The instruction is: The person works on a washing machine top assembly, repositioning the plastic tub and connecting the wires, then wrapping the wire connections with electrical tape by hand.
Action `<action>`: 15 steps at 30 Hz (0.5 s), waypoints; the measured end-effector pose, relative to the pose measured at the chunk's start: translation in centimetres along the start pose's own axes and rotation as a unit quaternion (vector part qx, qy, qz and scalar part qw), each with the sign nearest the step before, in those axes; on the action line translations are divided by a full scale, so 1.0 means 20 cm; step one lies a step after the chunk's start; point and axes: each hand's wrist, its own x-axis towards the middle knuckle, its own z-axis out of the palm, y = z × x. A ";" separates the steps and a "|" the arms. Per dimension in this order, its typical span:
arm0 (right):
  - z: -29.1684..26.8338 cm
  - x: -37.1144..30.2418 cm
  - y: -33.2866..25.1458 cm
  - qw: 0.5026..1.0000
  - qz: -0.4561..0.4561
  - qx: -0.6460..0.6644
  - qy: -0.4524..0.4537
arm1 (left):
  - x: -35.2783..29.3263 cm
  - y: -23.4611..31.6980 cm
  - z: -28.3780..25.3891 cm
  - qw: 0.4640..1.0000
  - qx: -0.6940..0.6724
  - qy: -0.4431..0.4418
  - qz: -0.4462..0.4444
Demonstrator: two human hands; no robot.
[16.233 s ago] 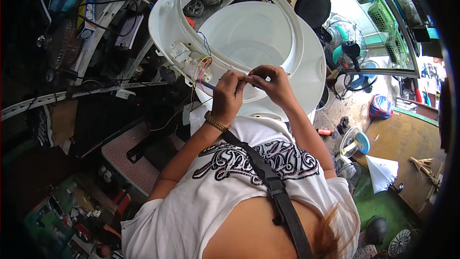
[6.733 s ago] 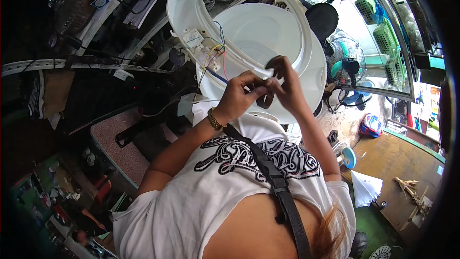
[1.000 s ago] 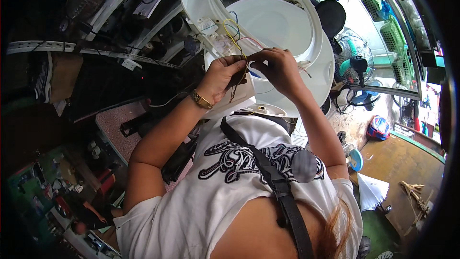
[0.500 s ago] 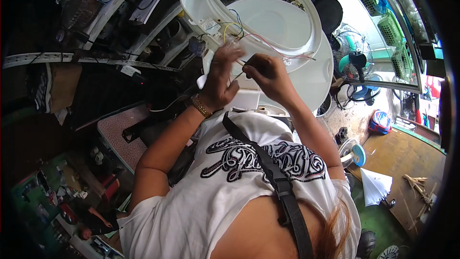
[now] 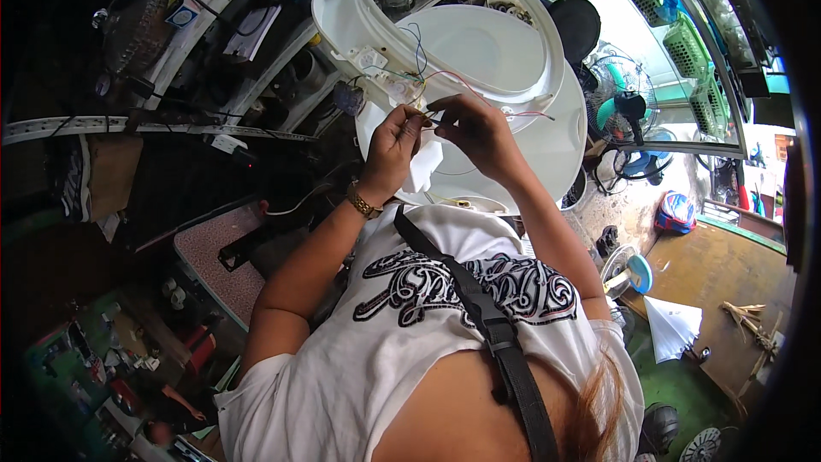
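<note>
Both my hands meet over a white plastic appliance panel (image 5: 336, 13) with a large round opening. My left hand (image 5: 392, 154), with a gold watch at its wrist, pinches a thin wire (image 5: 434, 120) between thumb and fingertips. Close beside it, my right hand (image 5: 475, 133) has its fingers closed on the same wire; their tips partly hide it. Loose wires rise from the panel just beyond: a blue one (image 5: 420, 44) and a red one (image 5: 532, 115) reaching to the right. Below my hands sits a small white plastic piece (image 5: 422, 168).
A dark rail (image 5: 128, 125) and cluttered shelves run along the left. A pink speckled board (image 5: 224, 248) lies beside my left arm. To the right stand a fan (image 5: 623, 103), green baskets (image 5: 687, 47) and a wooden table (image 5: 718, 291) with a white umbrella (image 5: 671, 329).
My left hand, blurred and raised half a second ago, has come down and closed at the wire beside my right fingers. The panel sits slightly further left in view.
</note>
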 end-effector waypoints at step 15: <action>-0.07 0.00 0.23 0.876 0.171 0.446 -0.058 | 0.06 0.05 -0.01 0.977 0.197 -0.006 0.076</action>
